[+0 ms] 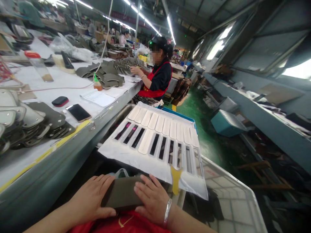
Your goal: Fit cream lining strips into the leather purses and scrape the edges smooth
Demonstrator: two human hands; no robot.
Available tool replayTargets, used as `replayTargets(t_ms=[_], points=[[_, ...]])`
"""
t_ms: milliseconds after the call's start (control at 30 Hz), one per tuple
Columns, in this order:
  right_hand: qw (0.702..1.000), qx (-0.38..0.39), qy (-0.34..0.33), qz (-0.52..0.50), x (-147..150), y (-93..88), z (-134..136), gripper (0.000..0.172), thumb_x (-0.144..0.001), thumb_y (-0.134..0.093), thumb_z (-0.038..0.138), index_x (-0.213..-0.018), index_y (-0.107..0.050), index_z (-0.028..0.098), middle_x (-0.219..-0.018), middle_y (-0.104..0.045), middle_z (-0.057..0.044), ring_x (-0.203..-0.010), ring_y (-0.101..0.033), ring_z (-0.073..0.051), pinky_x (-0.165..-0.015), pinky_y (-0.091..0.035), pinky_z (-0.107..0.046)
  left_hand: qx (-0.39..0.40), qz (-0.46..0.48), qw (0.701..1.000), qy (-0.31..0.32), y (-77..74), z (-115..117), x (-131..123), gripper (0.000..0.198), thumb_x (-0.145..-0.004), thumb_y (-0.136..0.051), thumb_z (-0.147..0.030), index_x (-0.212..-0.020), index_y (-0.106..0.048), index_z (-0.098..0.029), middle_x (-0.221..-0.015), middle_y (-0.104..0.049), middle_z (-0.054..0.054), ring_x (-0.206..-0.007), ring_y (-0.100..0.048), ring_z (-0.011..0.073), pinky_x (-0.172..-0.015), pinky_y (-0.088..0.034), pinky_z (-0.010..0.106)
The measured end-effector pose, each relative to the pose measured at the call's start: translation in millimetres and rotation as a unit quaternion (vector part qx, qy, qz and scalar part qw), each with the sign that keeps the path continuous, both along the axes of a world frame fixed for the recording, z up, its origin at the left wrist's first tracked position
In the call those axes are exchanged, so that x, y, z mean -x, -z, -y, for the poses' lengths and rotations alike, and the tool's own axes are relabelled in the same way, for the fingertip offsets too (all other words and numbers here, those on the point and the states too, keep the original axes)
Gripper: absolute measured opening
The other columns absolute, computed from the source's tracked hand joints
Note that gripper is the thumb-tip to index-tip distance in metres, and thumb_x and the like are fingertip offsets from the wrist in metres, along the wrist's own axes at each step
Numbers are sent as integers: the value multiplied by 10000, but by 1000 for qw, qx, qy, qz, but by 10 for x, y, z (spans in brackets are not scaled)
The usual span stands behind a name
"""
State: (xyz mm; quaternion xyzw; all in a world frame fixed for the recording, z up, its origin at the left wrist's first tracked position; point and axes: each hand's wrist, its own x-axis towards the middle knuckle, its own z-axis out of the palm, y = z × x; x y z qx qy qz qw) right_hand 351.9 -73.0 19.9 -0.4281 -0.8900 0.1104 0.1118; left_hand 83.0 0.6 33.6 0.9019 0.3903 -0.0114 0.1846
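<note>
The grip of left hand (pixel 90 196) and right hand (pixel 153 198) holds opposite ends of an olive-grey panel (pixel 124 194), probably leather, long axis crosswise.

- Filled between left hand (pixel 91 195) and right hand (pixel 153 197) by a panel (pixel 122 194).
- Blocked low and just ahead by a white tray (pixel 121 152), with a yellow tab (pixel 176 179) across its near edge.
- Open to pass in the air above the tray.
- Hemmed in at left by the table (pixel 73 94).
- Passable over the tabletop between a stack (pixel 48 121) and paper (pixel 98 97), but narrowed by a phone (pixel 78 112) and case (pixel 60 101).
- Obstructed farther up by a bottle (pixel 97 85) and jar (pixel 40 66).
- Closed off beyond the tray by a person (pixel 159 71).
- Bounded at right by a crate (pixel 234 197).
</note>
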Motion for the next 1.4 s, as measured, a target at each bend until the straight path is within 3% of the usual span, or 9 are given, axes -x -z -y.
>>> replayTargets(t_ms=[100, 167, 267, 367, 600, 867, 1167, 1300, 1400], points=[[998, 12, 53, -26, -4, -39, 79, 525, -881, -430, 514, -1305, -434, 203, -1278, -536, -42, -1322, -254, -253, -1117, -31, -467, 10, -13, 1000, -5, 1, -8, 5, 633, -759, -488, -623, -1212, -522, -182, -1199, -577, 119, -1081, -526, 286, -921, -370, 425], [994, 26, 92, -52, 47, -60, 74, 542, -854, -447, 561, -1277, -462, 222, -1262, -543, -41, -1301, -291, -250, -1116, -67, -460, -4, -14, 1000, 8, 36, -1, 24, 721, -712, -511, -673, -1225, -519, -167, -1218, -571, 131, -1111, -511, 301, -975, -330, 460], [990, 43, 116, -74, 147, -69, -30, 770, -763, -486, 673, -1348, -373, 186, -1385, -405, -97, -1294, -294, -276, -1104, -137, -456, -42, -7, 999, 27, 113, 14, 42, 926, -575, -610, -707, -1308, -444, -166, -1341, -478, 142, -1220, -422, 330, -1073, -196, 504], [990, 73, 99, -73, 238, -45, -219, 897, -701, -497, 732, -1361, -342, 145, -1351, -428, -138, -1217, -383, -297, -1063, -224, -469, -36, -18, 999, 8, 128, 17, 3, 932, -556, -681, -605, -1334, -409, -172, -1363, -456, 129, -1227, -417, 315, -1057, -257, 466], [991, 119, 46, -41, 310, 13, -495, 913, -610, -488, 817, -1237, -462, 154, -1179, -553, -128, -1034, -509, -303, -921, -377, -461, 18, 6, 1000, -6, -22, -71, -129, 745, -544, -711, -463, -1200, -502, -178, -1213, -553, 106, -1092, -509, 295, -957, -368, 426], [982, 183, 27, 48, 407, -76, -702, 890, -552, -475, 858, -1070, -533, 137, -972, -613, -124, -828, -578, -304, -736, -480, -456, 30, 18, 999, -6, 15, -95, -109, 702, -568, -688, -498, -1165, -490, -185, -1171, -557, 111, -1053, -518, 300, -915, -377, 437], [976, 187, 56, 93, 618, -57, -857, 706, -800, -245, 746, -976, -574, 147, -907, -635, -123, -847, -602, -291, -702, -496, -411, 14, 14, 1000, -3, 6, -150, -96, 717, -550, -709, -536, -1133, -496, -177, -1175, -552, 128, -1067, -513, 314, -897, -390, 444], [975, 190, 66, 91, 652, -4, -879, 651, -849, -220, 688, -992, -582, 166, -922, -637, -114, -870, -598, -285, -719, -487, -414, 2, 13, 1000, 9, 72, -149, -41, 828, -540, -687, -644, -1181, -471, -165, -1211, -536, 140, -1102, -501, 321, -921, -386, 445], [973, 196, 79, 89, 657, 0, -873, 627, -870, -210, 661, -995, -590, 178, -924, -639, -108, -884, -596, -279, -724, -480, -407, -8, 19, 1000, 18, 121, -144, -17, 773, -649, -572, -707, -1192, -467, -166, -1214, -539, 134, -1110, -502, 300, -921, -390, 422]])
